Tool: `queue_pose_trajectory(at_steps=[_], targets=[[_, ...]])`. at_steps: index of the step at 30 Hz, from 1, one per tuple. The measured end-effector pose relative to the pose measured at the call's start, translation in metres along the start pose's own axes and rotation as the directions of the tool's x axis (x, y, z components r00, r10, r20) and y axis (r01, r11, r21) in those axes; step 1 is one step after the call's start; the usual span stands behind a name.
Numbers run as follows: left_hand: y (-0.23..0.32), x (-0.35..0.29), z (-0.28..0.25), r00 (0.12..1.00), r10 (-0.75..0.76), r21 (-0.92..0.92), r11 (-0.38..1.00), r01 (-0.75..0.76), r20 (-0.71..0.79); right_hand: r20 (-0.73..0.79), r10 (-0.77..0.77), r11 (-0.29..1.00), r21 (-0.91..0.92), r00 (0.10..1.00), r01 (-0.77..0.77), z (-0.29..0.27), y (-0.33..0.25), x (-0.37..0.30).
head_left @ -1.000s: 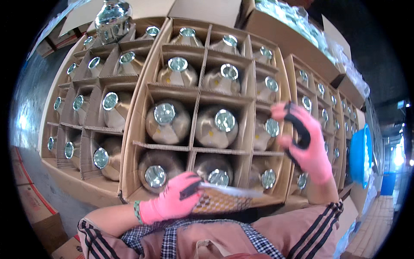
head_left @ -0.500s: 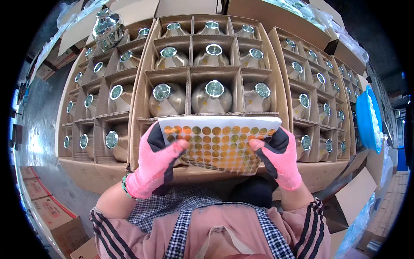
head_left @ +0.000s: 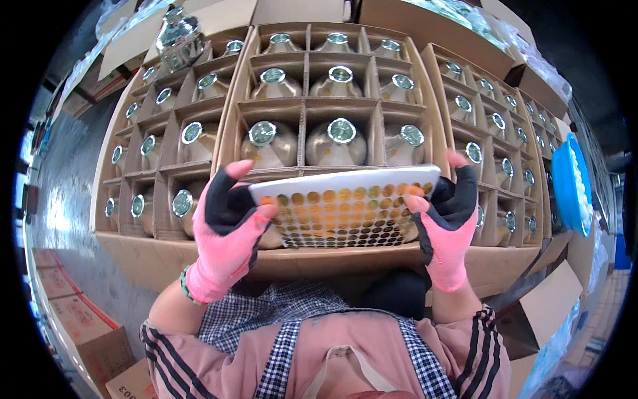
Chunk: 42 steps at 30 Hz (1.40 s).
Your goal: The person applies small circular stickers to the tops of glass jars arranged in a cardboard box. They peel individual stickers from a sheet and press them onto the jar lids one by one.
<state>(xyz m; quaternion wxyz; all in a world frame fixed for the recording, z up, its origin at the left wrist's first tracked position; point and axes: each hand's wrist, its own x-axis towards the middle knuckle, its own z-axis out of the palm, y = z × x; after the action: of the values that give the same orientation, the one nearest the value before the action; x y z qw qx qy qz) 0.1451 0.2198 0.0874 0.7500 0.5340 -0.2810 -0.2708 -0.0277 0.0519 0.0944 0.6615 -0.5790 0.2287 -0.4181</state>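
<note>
Both hands, in pink and black gloves with bare fingertips, hold a white sheet of round gold stickers [head_left: 345, 203] by its two sides. My left hand [head_left: 229, 233] pinches the left edge, with the thumb on the sticker face and one finger raised. My right hand [head_left: 448, 226] grips the right edge the same way; its other fingers are partly hidden behind the sheet. The sheet tilts over the front of an open carton [head_left: 325, 263]. Silvery round glass flasks [head_left: 336, 143] stand mouth up in its cardboard compartments, and the sheet hides the front row.
More divided cartons of flasks stand to the left [head_left: 133, 236] and right [head_left: 505, 243]. One shiny flask [head_left: 179, 43] lies on top at the far left. A blue basin [head_left: 567, 186] with white items is at the right. Closed boxes [head_left: 90, 326] stand on the floor at lower left.
The sheet has tipped back, so its sticker face looks foreshortened. Fingers of both hands have lifted up beside its upper corners. The view has shifted slightly.
</note>
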Motion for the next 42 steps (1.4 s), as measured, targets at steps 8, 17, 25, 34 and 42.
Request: queue_pose_trajectory(at_steps=[8, 17, 25, 34, 42], targets=[[0.006, 0.0, -0.003, 0.99, 0.016, 0.332, 0.941, -0.061, 0.137, 0.308, 0.0, 0.957, -0.277, 0.951, 0.09, -0.007, -0.019, 0.001], [0.01, 0.013, -0.005, 0.941, 0.19, 0.509, 0.802, -0.313, 0.279, 0.403, -0.115, 0.743, -0.572, 0.908, 0.348, -0.014, -0.019, 0.006], [0.011, 0.009, 0.008, 0.949, -0.237, 0.006, 0.971, 0.241, 0.21, 0.447, -0.031, 0.859, -0.445, 0.894, 0.252, -0.011, -0.019, 0.013], [0.004, 0.009, -0.011, 0.984, -0.074, 0.218, 0.975, 0.037, 0.164, 0.431, -0.155, 0.846, -0.407, 0.889, 0.345, -0.01, -0.014, 0.007], [-0.002, 0.015, -0.02, 0.972, 0.066, 0.239, 0.963, -0.121, 0.225, 0.443, -0.14, 0.896, -0.324, 0.886, 0.304, -0.003, -0.01, 0.009]])
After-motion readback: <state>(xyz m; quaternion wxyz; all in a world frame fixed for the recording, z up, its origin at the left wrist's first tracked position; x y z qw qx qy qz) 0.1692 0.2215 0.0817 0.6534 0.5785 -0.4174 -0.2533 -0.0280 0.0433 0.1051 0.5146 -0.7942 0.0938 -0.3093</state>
